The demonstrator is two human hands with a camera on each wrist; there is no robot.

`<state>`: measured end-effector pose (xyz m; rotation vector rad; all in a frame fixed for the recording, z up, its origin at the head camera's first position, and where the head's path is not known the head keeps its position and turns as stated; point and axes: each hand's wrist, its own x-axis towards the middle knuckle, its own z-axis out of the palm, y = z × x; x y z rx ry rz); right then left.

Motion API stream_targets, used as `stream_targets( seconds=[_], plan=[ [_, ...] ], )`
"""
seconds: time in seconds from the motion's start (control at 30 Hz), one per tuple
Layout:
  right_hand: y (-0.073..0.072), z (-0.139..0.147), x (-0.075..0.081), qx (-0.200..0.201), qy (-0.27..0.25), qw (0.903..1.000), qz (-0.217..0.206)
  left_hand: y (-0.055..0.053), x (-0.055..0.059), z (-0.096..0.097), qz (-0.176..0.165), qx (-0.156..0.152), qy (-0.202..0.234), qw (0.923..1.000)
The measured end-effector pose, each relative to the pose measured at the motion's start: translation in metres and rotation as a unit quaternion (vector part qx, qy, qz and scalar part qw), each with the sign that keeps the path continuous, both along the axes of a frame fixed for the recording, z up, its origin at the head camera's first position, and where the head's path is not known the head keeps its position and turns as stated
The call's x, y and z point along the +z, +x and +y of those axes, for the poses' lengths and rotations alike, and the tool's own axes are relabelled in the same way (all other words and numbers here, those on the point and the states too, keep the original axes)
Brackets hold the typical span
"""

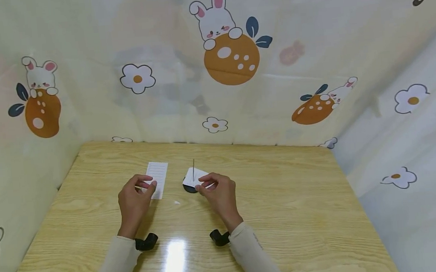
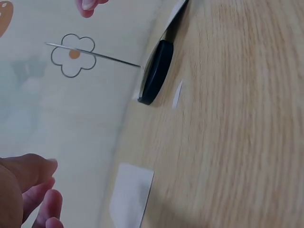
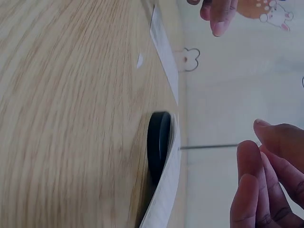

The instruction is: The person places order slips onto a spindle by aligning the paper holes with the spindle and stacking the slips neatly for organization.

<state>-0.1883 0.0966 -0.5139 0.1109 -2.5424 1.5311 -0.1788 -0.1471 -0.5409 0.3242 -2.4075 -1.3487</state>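
Note:
A bill spike stands on the table, its round black base [image 1: 189, 189] under a thin upright metal rod [image 1: 193, 168]. White paper slips [image 2: 142, 78] are pierced on the rod and lie over the base. My right hand [image 1: 222, 195] hovers just right of the rod, fingers loosely bent, thumb and fingertips apart with nothing seen between them. To the left, my left hand [image 1: 134, 200] hangs over the near-left side of a loose lined paper slip [image 1: 159, 171]. Its fingers are relaxed and hold nothing; the slip lies flat beneath.
A tiny white paper scrap [image 1: 177, 202] lies between the loose slip and the spike. The wood-grain table [image 1: 293, 207] meets a printed curtain [image 1: 164, 37] at the back and both sides. Black wrist mounts [image 1: 146, 242] stick out from both cuffs.

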Motion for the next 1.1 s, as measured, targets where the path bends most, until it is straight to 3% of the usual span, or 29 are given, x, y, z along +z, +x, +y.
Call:
stream_targets(
  seconds=[0.5,0.73,0.93,1.1],
  plan=[
    [-0.012,-0.046,0.001,0.085,0.008,0.9963,-0.008,0.013,-0.019,-0.022,-0.038,0.048,-0.004,0.9981],
    [-0.021,-0.072,0.004,0.118,0.015,0.9929,-0.009,0.015,-0.024,-0.023,-0.035,0.061,0.010,0.9975],
    [-0.030,-0.086,0.003,0.133,0.014,0.9907,-0.023,0.016,-0.028,-0.018,-0.046,0.062,0.001,0.9970],
    [-0.039,-0.095,0.001,0.137,0.018,0.9897,-0.038,0.016,-0.031,-0.016,-0.035,0.055,-0.008,0.9978]
  ],
)
